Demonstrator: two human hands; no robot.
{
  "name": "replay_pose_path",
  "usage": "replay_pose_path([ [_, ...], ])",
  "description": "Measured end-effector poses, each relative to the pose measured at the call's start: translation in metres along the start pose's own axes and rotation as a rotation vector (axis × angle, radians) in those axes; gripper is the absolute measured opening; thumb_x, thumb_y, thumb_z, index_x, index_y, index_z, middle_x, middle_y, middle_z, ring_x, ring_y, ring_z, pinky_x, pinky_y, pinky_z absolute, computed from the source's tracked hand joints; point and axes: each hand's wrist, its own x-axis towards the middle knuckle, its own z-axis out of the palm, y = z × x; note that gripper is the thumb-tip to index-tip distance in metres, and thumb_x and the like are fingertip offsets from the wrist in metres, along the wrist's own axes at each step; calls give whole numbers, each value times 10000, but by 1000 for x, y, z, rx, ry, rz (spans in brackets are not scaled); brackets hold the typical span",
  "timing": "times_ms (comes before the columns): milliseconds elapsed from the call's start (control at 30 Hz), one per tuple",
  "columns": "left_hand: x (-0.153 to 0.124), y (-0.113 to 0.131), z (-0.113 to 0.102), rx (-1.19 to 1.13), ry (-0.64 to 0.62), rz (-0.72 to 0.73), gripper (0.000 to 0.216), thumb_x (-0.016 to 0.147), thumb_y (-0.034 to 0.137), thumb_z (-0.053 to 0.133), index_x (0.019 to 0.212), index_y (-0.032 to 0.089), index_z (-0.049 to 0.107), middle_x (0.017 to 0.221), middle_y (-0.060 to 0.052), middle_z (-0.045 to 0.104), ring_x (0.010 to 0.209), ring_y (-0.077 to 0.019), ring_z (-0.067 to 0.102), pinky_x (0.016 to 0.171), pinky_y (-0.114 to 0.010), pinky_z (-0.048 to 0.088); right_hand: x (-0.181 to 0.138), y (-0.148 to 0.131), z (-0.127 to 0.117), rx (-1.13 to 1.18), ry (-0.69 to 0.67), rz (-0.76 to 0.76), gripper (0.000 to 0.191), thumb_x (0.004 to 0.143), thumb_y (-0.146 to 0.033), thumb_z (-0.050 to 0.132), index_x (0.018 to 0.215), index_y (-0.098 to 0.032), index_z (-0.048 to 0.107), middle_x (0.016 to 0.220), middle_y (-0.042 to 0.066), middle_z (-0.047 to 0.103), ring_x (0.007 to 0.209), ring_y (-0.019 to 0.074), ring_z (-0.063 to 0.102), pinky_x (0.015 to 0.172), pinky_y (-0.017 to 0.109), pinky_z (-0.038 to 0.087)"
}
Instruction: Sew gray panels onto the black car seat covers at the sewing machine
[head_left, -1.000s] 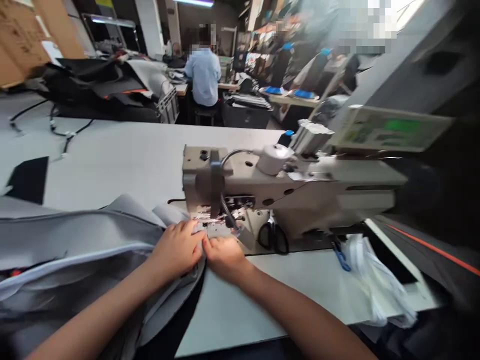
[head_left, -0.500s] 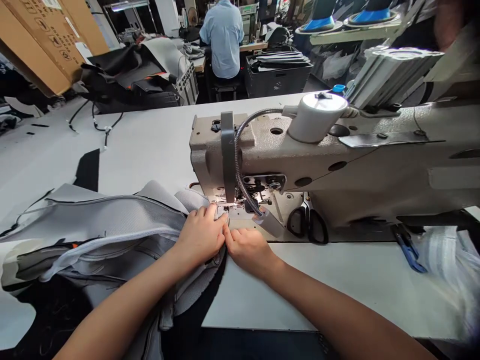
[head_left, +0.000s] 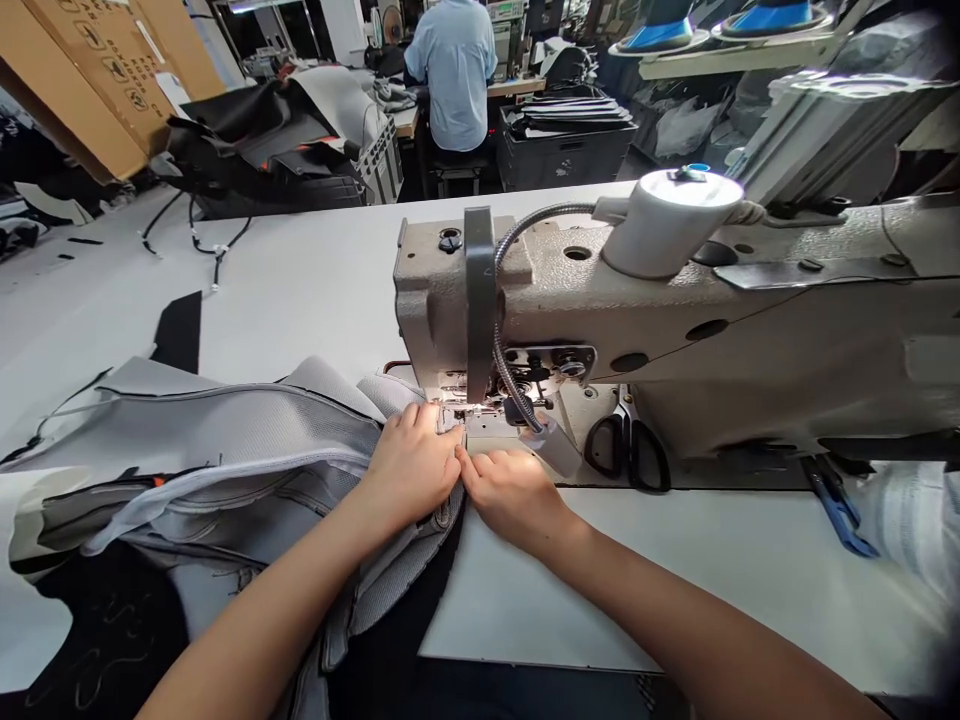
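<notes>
On the cardboard box [head_left: 97,82] at the far left, a slanted line of black print is seen, with figures joined by X; the exact numbers cannot be read surely. Pictorial handling signs [head_left: 115,68] are printed beside it. On the dark crate [head_left: 566,158], far off, a pale mark is left illegible.

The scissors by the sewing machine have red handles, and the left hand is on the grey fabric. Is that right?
Not the colour: the head view shows the scissors by the sewing machine are black-handled. The left hand is on the grey fabric.
</notes>
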Motion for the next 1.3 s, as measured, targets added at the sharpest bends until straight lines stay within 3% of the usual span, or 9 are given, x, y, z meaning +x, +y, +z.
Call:
replay_pose_path([
  [200, 3, 2, 6, -6, 23, -38, 320, 860, 233, 428, 1079, 206, 659, 1018, -137, 543, 979, -302, 492, 797, -419, 425, 1, -1, 4, -10, -42, 53, 341, 864, -37, 406, 1153, -55, 586, 662, 52, 567, 617, 153, 536, 513, 293, 294],
  [433, -1, 6, 0, 45, 12, -22, 280, 856, 243, 453, 1053, 189, 643, 1038, -141, 541, 962, -301, 503, 765, -401, 425, -5, -5, 4, -34, 110, 5, 259, 896, -73, 421, 1046, -82, 631, 619, 23, 533, 554, 147, 507, 500, 306, 267],
  [733, 0, 4, -1, 87, 12, 14, 271, 853, 237, 459, 1048, 190, 642, 1000, -147, 555, 967, -309, 493, 739, -391, 407, -5, -8, 6, 12, 5, -5, 351, 854, -34, 424, 1164, -43, 588, 637, 54, 559, 574, 154, 522, 488, 301, 267],
  [967, -2, 5, -2, 103, 14, -7, 259, 868, 256, 443, 1021, 209, 646, 970, -134, 548, 937, -306, 496, 709, -381, 402, -5, -10, 4, 21, 162, 25, 294, 863, -56, 428, 1068, -62, 637, 580, 24, 519, 535, 135, 491, 494, 292, 267],
  [1300, 3, 1, 4, 117, 64, -16, 234, 866, 253, 458, 949, 210, 672, 879, -124, 564, 924, -302, 495, 702, -379, 396, -1, -14, 9, 12, 56, 115, 331, 847, -41, 458, 1129, -80, 629, 598, 33, 545, 551, 144, 513, 488, 288, 242],
])
